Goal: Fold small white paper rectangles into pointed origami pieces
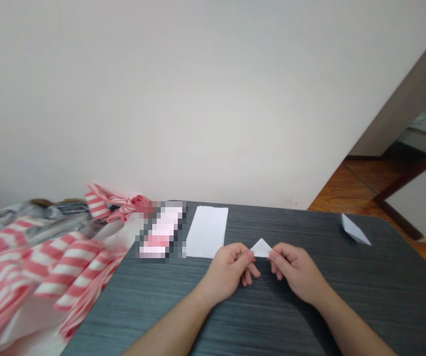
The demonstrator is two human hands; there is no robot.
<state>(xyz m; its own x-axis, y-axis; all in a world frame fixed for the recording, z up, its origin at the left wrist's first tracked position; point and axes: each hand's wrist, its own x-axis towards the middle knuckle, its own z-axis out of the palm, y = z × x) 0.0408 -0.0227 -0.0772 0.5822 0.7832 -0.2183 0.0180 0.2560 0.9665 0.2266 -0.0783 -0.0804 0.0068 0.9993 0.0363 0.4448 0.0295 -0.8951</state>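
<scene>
A small white folded paper (261, 248), triangular with its point facing away from me, is held just above the dark table (205, 316). My left hand (231, 267) pinches its left corner between thumb and fingers. At the opposite corner, my right hand (294, 269) grips it the same way. Just beyond my left hand lies a stack of white paper sheets (207, 231), flat on the tabletop. Another folded white paper (354, 230) rests by itself toward the table's far right corner.
Left of the sheets is a pixelated pink and white object (163, 230) that I cannot make out. Red-and-white striped cloth (68, 262) is heaped beside the table's left edge. A pale wall (198, 99) rises behind the table, and wooden floor (346, 185) shows at right.
</scene>
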